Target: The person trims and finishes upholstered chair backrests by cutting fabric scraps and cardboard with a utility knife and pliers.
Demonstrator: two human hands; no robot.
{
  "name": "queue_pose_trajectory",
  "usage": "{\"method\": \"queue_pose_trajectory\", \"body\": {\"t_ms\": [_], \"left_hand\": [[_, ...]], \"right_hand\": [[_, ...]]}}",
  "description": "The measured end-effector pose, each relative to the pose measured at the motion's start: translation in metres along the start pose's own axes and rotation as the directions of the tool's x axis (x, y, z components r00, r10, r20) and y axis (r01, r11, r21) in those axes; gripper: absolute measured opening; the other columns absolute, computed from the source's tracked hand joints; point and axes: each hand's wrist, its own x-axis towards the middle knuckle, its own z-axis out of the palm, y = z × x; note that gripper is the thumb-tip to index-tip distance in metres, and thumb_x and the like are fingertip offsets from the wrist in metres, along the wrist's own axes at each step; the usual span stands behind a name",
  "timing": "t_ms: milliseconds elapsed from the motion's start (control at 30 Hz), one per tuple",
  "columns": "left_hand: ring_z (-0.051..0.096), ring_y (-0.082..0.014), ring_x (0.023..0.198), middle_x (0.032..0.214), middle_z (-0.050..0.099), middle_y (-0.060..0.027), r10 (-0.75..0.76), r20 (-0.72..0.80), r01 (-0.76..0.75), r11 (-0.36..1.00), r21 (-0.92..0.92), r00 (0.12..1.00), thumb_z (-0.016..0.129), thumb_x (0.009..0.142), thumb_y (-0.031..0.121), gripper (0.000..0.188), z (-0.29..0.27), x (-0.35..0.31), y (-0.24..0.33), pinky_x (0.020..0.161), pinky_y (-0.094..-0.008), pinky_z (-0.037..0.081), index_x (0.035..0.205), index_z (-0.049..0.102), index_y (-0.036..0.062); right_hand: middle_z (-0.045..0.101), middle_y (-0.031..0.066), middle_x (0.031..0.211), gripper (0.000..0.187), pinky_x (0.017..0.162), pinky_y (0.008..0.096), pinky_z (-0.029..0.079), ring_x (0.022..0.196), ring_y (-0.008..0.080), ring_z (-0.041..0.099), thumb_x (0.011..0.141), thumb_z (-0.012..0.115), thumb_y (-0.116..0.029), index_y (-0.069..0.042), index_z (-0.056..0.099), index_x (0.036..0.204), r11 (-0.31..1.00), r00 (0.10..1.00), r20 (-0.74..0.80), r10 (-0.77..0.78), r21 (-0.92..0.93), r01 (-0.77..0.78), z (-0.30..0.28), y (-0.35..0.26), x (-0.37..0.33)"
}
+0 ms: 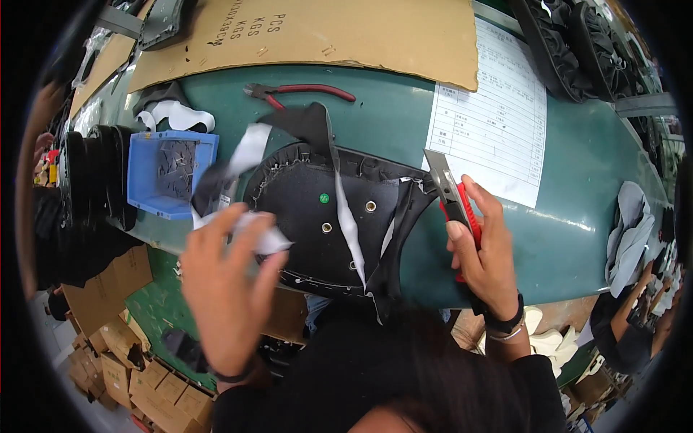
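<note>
My right hand is closed round a red utility knife, its metal blade end pointing up over the table. Just left of the blade lies a padded black panel, back side up, with stapled edges, metal-rimmed holes and a green round sticker. A loose fabric strip, black on one face and white on the other, crosses the panel and loops up to the left. My left hand is at the panel's left end, against the blurred white part of that strip. Motion smears its fingers, so whether they grip the strip cannot be told.
Red-handled cutting pliers lie beyond the panel. A blue bin with small dark bits stands left, beside stacked black pads. Cardboard, a printed sheet and grey fabric lie on the green table.
</note>
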Motion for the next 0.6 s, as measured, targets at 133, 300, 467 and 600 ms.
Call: {"method": "queue_pose_trajectory", "body": {"t_ms": [133,300,467,600], "left_hand": [[0.048,-0.0243,0.078,0.081,0.056,-0.0033,0.253,0.072,-0.237,0.955,-0.177,0.965,0.078,0.072,0.02,0.02,0.043,0.028,0.054,0.069,-0.037,0.035,0.079,0.064,0.0077],[0.048,-0.0201,0.074,0.07,0.055,-0.0011,0.151,0.092,-0.087,0.868,-0.489,0.984,0.077,0.072,0.014,0.016,0.087,0.04,0.053,0.068,-0.0344,0.036,0.071,0.063,0.0073],[0.051,-0.0176,0.069,0.068,0.059,-0.0014,0.091,0.074,-0.02,0.753,-0.658,0.993,0.076,0.071,0.006,0.015,0.091,0.039,0.044,0.066,-0.0302,0.04,0.069,0.062,0.0051],[0.051,-0.0178,0.069,0.068,0.059,-0.0016,0.12,0.049,-0.045,0.675,-0.736,0.992,0.076,0.071,0.005,0.016,0.091,0.039,0.041,0.066,-0.0303,0.04,0.069,0.06,0.0047]], "right_hand": [[0.057,0.0233,0.124,0.049,0.082,0.0379,0.052,0.097,0.0392,0.066,0.092,0.059,-0.011,-0.001,0.04,0.136,0.956,0.969,0.008,0.246,0.163,-0.244,-0.001,-0.013,-0.016],[0.059,0.0236,0.123,0.049,0.077,0.0374,0.054,0.087,0.0377,0.068,0.091,0.061,-0.014,-0.003,0.044,0.135,0.998,0.997,-0.03,0.064,0.001,-0.064,0.004,0.006,-0.037],[0.066,0.0213,0.101,0.048,0.065,0.0425,0.051,0.077,0.0414,0.064,0.09,0.063,-0.018,-0.006,0.048,0.134,0.969,0.979,0.201,0.022,-0.246,0.029,0.002,-0.007,-0.011],[0.068,0.0184,0.09,0.051,0.057,0.0433,0.047,0.068,0.0428,0.06,0.09,0.062,-0.02,-0.009,0.045,0.137,0.963,0.972,0.236,0.008,-0.264,0.056,0.003,-0.007,-0.012]]}}
